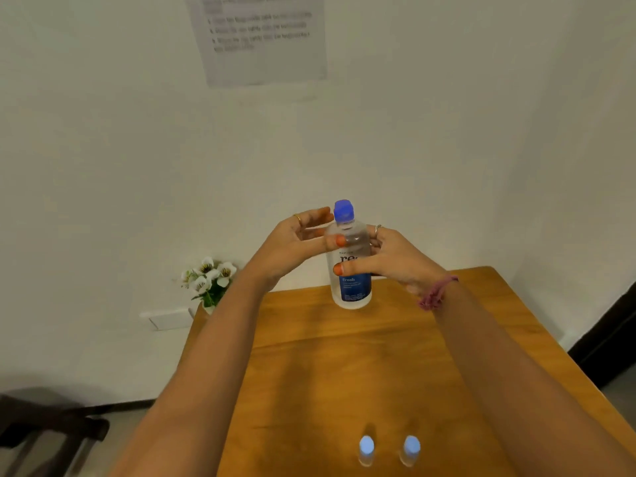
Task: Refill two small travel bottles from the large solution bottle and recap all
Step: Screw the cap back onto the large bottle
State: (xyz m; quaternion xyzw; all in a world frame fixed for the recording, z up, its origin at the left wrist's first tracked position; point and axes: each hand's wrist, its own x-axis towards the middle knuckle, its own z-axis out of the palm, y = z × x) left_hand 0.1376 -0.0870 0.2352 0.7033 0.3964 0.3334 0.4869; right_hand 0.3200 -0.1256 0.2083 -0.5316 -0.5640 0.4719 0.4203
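Note:
The large solution bottle [351, 290], clear with a blue label and a blue cap [343, 210] on top, is held upright above the far part of the wooden table [344, 373]. My right hand [395, 259] wraps around its body from the right. My left hand [292, 242] is at its upper left, thumb touching the bottle's shoulder, fingers spread just beside the cap. Two small travel bottles stand capped in pale blue at the near edge, one on the left [366, 449] and one on the right [410, 449].
A small pot of white flowers [210, 277] sits at the table's far left corner by the wall. A printed sheet [261, 39] hangs on the wall. A dark chair [41, 428] stands at lower left on the floor.

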